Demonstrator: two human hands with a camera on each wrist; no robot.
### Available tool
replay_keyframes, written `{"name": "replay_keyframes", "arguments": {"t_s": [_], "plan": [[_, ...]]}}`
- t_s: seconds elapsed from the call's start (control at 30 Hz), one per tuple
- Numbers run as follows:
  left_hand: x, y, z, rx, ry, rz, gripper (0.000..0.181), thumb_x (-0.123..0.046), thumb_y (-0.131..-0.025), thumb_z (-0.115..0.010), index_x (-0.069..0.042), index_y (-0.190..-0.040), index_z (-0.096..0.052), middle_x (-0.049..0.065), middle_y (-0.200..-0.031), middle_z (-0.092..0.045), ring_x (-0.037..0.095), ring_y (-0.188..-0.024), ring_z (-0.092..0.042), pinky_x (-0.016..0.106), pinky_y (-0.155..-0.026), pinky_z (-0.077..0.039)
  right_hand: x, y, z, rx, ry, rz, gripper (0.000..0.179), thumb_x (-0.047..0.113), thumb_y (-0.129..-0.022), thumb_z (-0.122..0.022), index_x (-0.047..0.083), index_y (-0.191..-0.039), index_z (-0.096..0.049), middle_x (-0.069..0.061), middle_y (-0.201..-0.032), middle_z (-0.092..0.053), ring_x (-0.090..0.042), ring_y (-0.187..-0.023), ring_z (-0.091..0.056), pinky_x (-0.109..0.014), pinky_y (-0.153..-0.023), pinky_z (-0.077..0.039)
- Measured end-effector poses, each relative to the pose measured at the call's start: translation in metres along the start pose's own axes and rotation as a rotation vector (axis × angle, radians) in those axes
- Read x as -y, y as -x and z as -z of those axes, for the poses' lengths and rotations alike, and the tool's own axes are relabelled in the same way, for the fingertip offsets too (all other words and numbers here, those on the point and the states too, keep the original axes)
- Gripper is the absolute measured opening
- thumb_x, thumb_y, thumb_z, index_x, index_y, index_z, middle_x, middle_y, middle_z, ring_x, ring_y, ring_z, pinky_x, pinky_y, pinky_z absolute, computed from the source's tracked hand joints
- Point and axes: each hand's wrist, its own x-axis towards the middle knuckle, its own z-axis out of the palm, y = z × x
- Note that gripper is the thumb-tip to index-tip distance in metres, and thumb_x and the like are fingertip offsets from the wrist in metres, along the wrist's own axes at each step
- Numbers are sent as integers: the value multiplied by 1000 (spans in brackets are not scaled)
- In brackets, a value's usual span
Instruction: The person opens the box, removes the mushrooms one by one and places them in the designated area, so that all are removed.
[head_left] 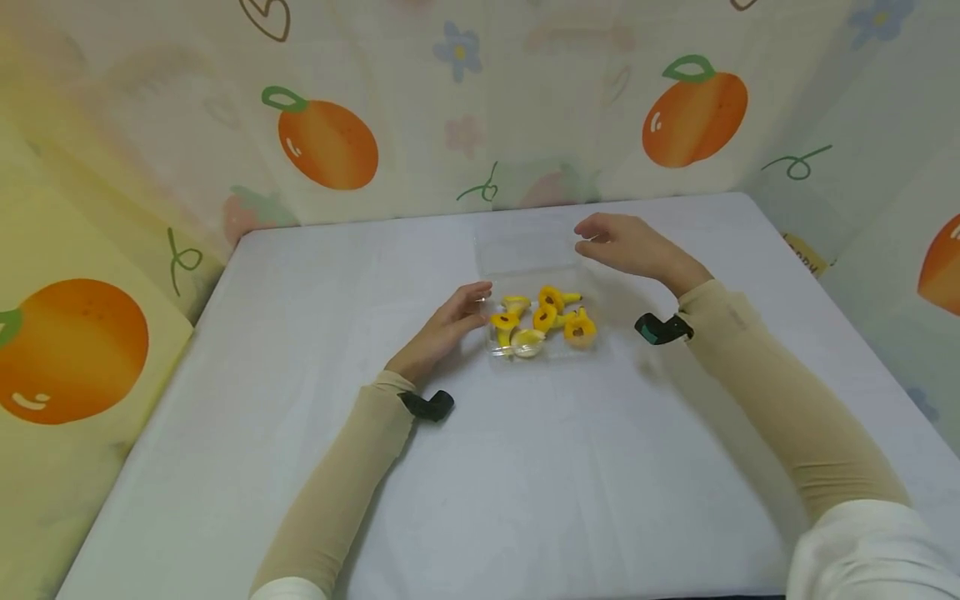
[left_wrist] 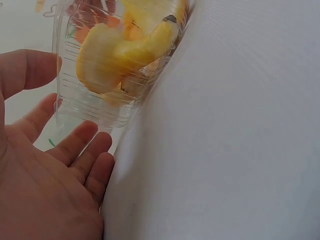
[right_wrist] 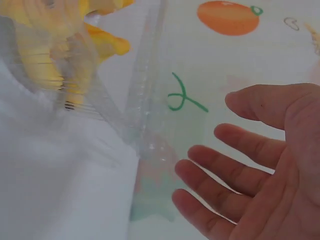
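Observation:
A clear plastic box stands open on the table, its transparent lid tipped back on the far side. Inside lie several yellow mushrooms with flared caps and thick stems; one mushroom shows a dark stem end through the ribbed wall. My left hand is at the box's left side, thumb and index fingertips right at its rim, the other fingers loosely extended below. Off the lid's right edge, my right hand hovers with relaxed, spread fingers and nothing between them.
A white cloth covers the table. Behind it hangs a fabric backdrop printed with oranges and flowers, which also runs along both sides. Each wrist carries a black strapped camera.

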Motion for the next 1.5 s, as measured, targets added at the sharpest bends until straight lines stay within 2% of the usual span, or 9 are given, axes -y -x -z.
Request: {"name": "replay_keyframes", "arguments": {"t_s": [0.2, 0.3, 0.43, 0.6, 0.77, 1.0, 1.27, 1.5], "plan": [[1, 2, 4, -28, 49, -15, 57, -14, -101, -54, -15, -155, -37, 8, -160, -40, 28, -147, -38, 52, -125, -25, 15, 4, -1, 12, 70, 106, 45, 31, -102, -55, 8, -141, -54, -14, -144, -57, -34, -136, -48, -55, -113, -41], [2, 2, 5, -36, 71, -20, 57, -12, -100, -55, -12, -155, -38, 10, -160, -40, 30, -146, -38, 52, -124, -25, 22, 5, -7, 42, 121, 166, 41, 25, -101, -59, 7, -137, -57, -14, -138, -61, -34, -130, -53, -54, -110, -44], [3, 3, 6, -41, 82, -23, 56, -11, -100, -55, -13, -154, -40, 11, -159, -41, 31, -146, -38, 52, -124, -25, 30, 3, -15, 74, 197, 207, 37, 18, -99, -62, 6, -133, -60, -13, -130, -66, -33, -122, -59, -50, -105, -49], [3, 3, 5, -42, 84, -24, 56, -10, -100, -54, -13, -154, -40, 11, -159, -41, 31, -146, -38, 52, -124, -26, 42, 4, -21, 119, 238, 225, 37, 16, -98, -63, 7, -134, -61, -12, -130, -66, -31, -121, -60, -48, -104, -50], [2, 2, 3, -47, 85, -13, 55, -10, -100, -54, -14, -153, -41, 9, -158, -42, 30, -145, -40, 52, -124, -26, 51, 5, -27, 219, 255, 214, 39, 17, -97, -65, 11, -135, -60, -11, -135, -64, -31, -123, -59, -49, -105, -50], [2, 0, 1, -39, 89, -10, 57, -12, -99, -55, -14, -153, -40, 10, -158, -42, 31, -145, -39, 53, -124, -26, 51, 6, -39, 304, 259, 194, 41, 15, -98, -65, 10, -138, -58, -14, -137, -62, -33, -124, -57, -51, -105, -50], [1, 2, 1, -34, 93, -3, 58, -14, -98, -57, -15, -153, -40, 9, -159, -41, 29, -145, -39, 52, -124, -27, 46, 6, -51, 321, 279, 187, 42, 17, -98, -64, 10, -139, -59, -13, -140, -59, -32, -125, -56, -53, -110, -46], [0, 2, 3, -39, 98, -4, 59, -13, -97, -57, -14, -154, -40, 8, -158, -41, 28, -145, -39, 52, -124, -27, 45, 3, -57, 306, 331, 211, 41, 16, -97, -64, 10, -137, -61, -14, -131, -62, -29, -113, -58, -50, -107, -49]]}}
